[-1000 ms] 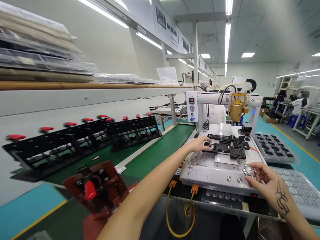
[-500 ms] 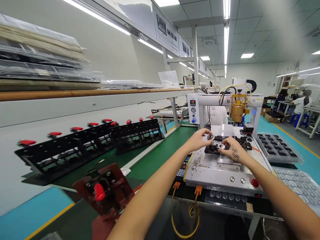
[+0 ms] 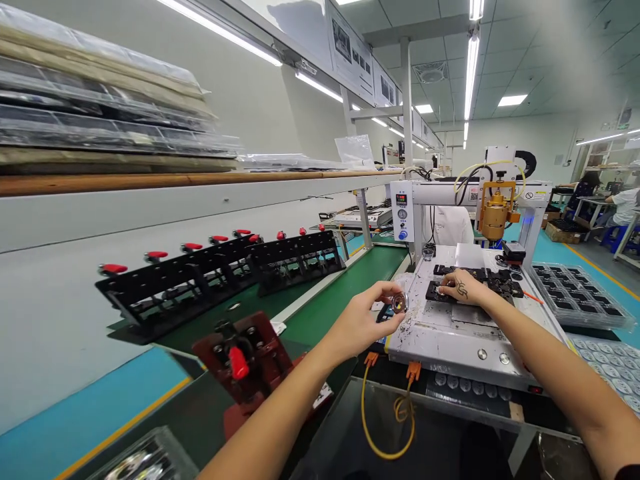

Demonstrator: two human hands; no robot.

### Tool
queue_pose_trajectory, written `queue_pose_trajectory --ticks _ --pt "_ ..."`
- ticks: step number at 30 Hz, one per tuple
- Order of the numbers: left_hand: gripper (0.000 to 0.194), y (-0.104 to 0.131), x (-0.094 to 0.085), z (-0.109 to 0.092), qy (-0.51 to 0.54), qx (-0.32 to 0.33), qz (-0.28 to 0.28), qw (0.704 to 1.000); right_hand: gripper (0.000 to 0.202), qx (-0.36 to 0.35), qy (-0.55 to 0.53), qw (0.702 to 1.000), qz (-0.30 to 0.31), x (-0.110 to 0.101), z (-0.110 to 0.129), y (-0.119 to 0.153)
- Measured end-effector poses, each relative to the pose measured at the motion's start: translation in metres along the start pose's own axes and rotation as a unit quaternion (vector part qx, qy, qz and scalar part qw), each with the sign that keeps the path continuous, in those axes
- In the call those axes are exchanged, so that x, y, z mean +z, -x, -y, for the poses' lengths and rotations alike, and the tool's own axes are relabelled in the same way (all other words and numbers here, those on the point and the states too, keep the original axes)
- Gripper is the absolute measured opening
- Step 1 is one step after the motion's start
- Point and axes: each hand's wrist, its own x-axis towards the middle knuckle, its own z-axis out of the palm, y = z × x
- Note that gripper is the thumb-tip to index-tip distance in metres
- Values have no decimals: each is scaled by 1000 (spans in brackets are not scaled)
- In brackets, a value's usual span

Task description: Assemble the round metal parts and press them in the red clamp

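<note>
My left hand (image 3: 364, 319) pinches a small round part (image 3: 399, 303) with a shiny rim between thumb and fingers. It is held up in the air, left of the white machine's bed (image 3: 415, 333). Over that bed, my right hand (image 3: 466, 289) reaches to the left end of a black fixture (image 3: 440, 298). Its thumb and fingertips close on a small round metal piece (image 3: 439, 290) there, mostly covered by the fingers. Part of the fixture lies hidden behind this hand. A brass-coloured dispensing head (image 3: 495, 217) hangs above and behind the fixture.
A red-brown clamp fixture (image 3: 245, 367) with a red handle stands at lower left. Black racks (image 3: 175, 283) with red handles line the green bench. Right of the machine sit a clear tray of black parts (image 3: 583, 293) and a sheet of round pieces (image 3: 607, 363). Co-workers sit far right.
My left hand has drawn back leftward, away from the fixture, carrying the round part. The right hand stays at the fixture, now at its left end. The view has turned a little left.
</note>
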Motion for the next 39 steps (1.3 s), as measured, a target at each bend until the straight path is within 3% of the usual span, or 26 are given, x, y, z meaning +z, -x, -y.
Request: queue_pose_trajectory --ticks 4,6,9,12,14,17,22,25,28,31,34,39 --pt "37 6 12 -4 26 -16 -3 1000 15 -5 13 998 -61 1 7 3" --pt "37 11 26 -6 49 -20 -2 999 18 -11 13 994 -108 -4 8 17" --pt "36 30 49 -2 72 -32 -2 997 30 -8 8 982 -191 -18 -6 75" --pt "34 57 76 13 71 -55 -1 996 34 35 10 961 -275 -27 -35 166" --pt "33 73 101 24 84 -69 14 994 30 91 20 932 -350 -22 -53 226" --pt "33 88 151 32 136 -72 91 984 37 168 47 912 -372 0 -70 283" --pt "40 91 242 35 138 2 239 961 39 190 51 893 -405 26 -61 299" --pt "41 89 271 43 90 31 258 961 31 157 23 883 -442 27 -38 305" --pt "41 98 275 54 82 49 260 961 23 145 -20 905 -400 34 -15 323" --pt "42 115 264 60 91 82 265 956 26 138 -87 952 -257 55 -4 336" --pt "41 127 254 59 93 89 266 955 25 93 -109 979 -146 78 -5 335" --pt "39 117 259 48 71 90 260 959 19 58 -91 987 -121 96 -23 313"
